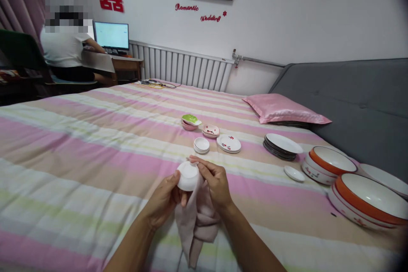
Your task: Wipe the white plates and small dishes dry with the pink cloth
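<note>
Between my hands is a small white dish [187, 177], its underside with a round foot ring turned toward me. My left hand [164, 195] grips its left edge, thumb on top and fingers beneath. A greyish-pink cloth [200, 216] hangs from my right hand [215, 180], which pinches it against the dish's right rim. Just beyond my hands stands a stack of small white dishes [201, 145]. Beside it are a stack of white plates with red flowers [228, 143], a pink face-patterned dish [211, 130] and a green leaf-shaped dish [191, 119] on a pink one.
On the striped bedspread [95, 170], to the right, are a stack of larger plates [282, 146], a lone small dish [294, 174] and two orange-rimmed bowls [366, 204]. A pink pillow [287, 108] lies near the grey headboard [357, 89]. A person [65, 51] sits at a desk, far left.
</note>
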Tool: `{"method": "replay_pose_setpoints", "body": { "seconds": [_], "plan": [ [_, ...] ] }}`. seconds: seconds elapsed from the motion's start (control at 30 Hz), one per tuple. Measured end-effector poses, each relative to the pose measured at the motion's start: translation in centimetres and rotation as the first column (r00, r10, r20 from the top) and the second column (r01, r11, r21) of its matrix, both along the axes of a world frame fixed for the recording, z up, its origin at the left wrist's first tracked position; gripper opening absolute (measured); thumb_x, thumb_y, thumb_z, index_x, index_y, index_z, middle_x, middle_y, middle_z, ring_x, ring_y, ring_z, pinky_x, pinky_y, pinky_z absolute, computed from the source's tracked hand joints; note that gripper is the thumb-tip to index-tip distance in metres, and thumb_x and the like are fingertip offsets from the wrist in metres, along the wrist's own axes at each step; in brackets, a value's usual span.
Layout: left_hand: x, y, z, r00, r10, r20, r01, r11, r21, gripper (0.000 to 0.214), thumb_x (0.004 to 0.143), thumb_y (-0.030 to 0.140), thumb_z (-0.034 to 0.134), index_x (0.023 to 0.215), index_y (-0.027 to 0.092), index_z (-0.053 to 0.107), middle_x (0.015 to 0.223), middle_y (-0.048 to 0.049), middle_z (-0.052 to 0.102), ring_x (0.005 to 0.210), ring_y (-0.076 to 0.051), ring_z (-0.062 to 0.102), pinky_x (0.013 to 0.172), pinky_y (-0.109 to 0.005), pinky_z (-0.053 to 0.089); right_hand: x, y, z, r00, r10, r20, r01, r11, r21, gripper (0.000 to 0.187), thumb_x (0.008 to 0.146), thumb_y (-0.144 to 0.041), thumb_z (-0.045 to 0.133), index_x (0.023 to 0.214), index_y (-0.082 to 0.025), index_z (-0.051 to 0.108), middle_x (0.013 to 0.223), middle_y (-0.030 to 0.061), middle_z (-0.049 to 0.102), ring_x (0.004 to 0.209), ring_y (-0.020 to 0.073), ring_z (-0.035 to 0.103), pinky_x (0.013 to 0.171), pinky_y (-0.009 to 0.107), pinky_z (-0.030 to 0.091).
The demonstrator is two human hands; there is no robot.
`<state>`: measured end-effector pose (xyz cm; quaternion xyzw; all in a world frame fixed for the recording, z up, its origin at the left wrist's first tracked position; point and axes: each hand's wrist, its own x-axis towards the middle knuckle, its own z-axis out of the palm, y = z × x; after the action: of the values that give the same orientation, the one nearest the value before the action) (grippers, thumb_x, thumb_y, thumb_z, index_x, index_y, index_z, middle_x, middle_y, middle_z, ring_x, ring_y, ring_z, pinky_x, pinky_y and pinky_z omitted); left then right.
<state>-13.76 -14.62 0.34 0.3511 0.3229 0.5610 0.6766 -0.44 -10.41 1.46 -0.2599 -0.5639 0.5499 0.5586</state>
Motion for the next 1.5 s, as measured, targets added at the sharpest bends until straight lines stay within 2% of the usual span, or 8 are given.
{"method": "replay_pose_setpoints", "body": {
  "seconds": [0.17, 0.37, 0.5, 0.7, 0.87, 1.0, 1.17, 1.5],
  "plan": [
    [-0.1, 0.0, 0.0, 1.0, 0.006, 0.012, -0.006, 1.0, -0.031, 0.04, 0.078, 0.047, 0.055, 0.077, 0.009, 0.064, 0.045, -0.0016, 0.056, 0.038, -0.006, 0.047, 0.042, -0.016, 0.036, 0.1, 0.6, -0.2, 0.995, 0.076, -0.067, -0.079, 0.996, -0.05, 0.018, 0.08, -0.027, 0.059, 0.088, -0.017, 0.071, 0.103, 0.0074, 0.068, 0.104, 0.024, 0.059, 0.095, 0.039, 0.041],
    [0.2, 0.7, -0.3, 0.981, 0.158, 0.108, -0.149, 0.985, -0.09, 0.027, 0.076, 0.032, 0.062, 0.096, 0.014, 0.064, 0.081, -0.0035, 0.065, 0.06, -0.01, 0.057, 0.05, -0.019, 0.047, -0.1, 0.4, -0.4, 0.994, -0.09, 0.059, 0.085, 0.992, 0.093, 0.018, 0.079, -0.025, 0.059, 0.092, -0.021, 0.071, 0.106, 0.0048, 0.067, 0.105, 0.0226, 0.058, 0.096, 0.038, 0.042],
    [0.4, 0.8, -0.1, 0.988, 0.126, 0.092, -0.122, 0.991, -0.049, 0.031, 0.073, 0.028, 0.066, 0.101, 0.014, 0.062, 0.086, -0.0055, 0.066, 0.067, -0.012, 0.059, 0.058, -0.02, 0.048, -0.3, 0.3, -0.7, 0.979, -0.171, 0.112, 0.145, 0.968, 0.207, 0.018, 0.079, -0.022, 0.059, 0.093, -0.023, 0.071, 0.108, 0.0039, 0.066, 0.106, 0.0213, 0.057, 0.096, 0.036, 0.042],
    [0.1, 0.4, 0.3, 0.989, 0.138, -0.059, -0.134, 0.988, 0.071, 0.042, 0.069, 0.021, 0.069, 0.109, 0.019, 0.057, 0.094, -0.0054, 0.066, 0.084, -0.015, 0.059, 0.076, -0.023, 0.045, -0.3, 0.7, -1.1, 0.991, -0.116, 0.071, 0.103, 0.982, 0.16, 0.016, 0.075, -0.022, 0.063, 0.089, -0.023, 0.072, 0.113, 0.0051, 0.063, 0.108, 0.0222, 0.056, 0.095, 0.036, 0.043],
    [-0.4, 0.3, 0.2, 0.952, 0.143, -0.27, -0.106, 0.983, 0.148, 0.042, 0.072, 0.024, 0.067, 0.111, 0.021, 0.054, 0.088, -0.0007, 0.061, 0.077, -0.012, 0.054, 0.068, -0.019, 0.043, 0.1, 1.2, -1.3, 1.0, -0.015, 0.01, 0.014, 0.997, 0.08, 0.014, 0.072, -0.022, 0.068, 0.085, -0.024, 0.072, 0.103, 0.0044, 0.068, 0.099, 0.022, 0.061, 0.091, 0.036, 0.046],
    [-0.6, 0.5, -0.2, 0.89, 0.115, -0.441, -0.017, 0.975, 0.22, 0.032, 0.073, 0.026, 0.064, 0.103, 0.018, 0.055, 0.082, 0.0001, 0.058, 0.072, -0.012, 0.053, 0.062, -0.02, 0.042, 0.4, 1.5, -1.4, 0.996, 0.002, 0.085, -0.009, 0.997, 0.079, 0.012, 0.07, -0.022, 0.069, 0.081, -0.023, 0.073, 0.094, 0.0046, 0.07, 0.095, 0.0215, 0.062, 0.087, 0.035, 0.047],
    [-0.5, 1.0, -0.9, 0.808, 0.176, -0.563, 0.055, 0.927, 0.37, 0.036, 0.075, 0.022, 0.06, 0.111, 0.018, 0.055, 0.105, -0.0062, 0.06, 0.097, -0.021, 0.054, 0.081, -0.028, 0.043, 0.4, 1.3, -1.1, 0.971, 0.051, 0.232, -0.096, 0.978, 0.186, 0.012, 0.072, -0.018, 0.066, 0.081, -0.024, 0.073, 0.093, 0.0057, 0.07, 0.095, 0.0211, 0.062, 0.085, 0.033, 0.048],
    [-0.4, 0.4, 0.1, 0.963, 0.13, -0.237, -0.098, 0.985, 0.144, 0.036, 0.073, 0.023, 0.064, 0.108, 0.018, 0.054, 0.09, -0.0028, 0.062, 0.083, -0.015, 0.056, 0.074, -0.024, 0.043, 0.7, 2.0, -1.6, 0.991, 0.116, 0.067, -0.115, 0.993, -0.02, 0.013, 0.067, -0.026, 0.072, 0.08, -0.023, 0.072, 0.082, 0.0017, 0.071, 0.076, 0.0163, 0.064, 0.071, 0.028, 0.049]
  ]
}}
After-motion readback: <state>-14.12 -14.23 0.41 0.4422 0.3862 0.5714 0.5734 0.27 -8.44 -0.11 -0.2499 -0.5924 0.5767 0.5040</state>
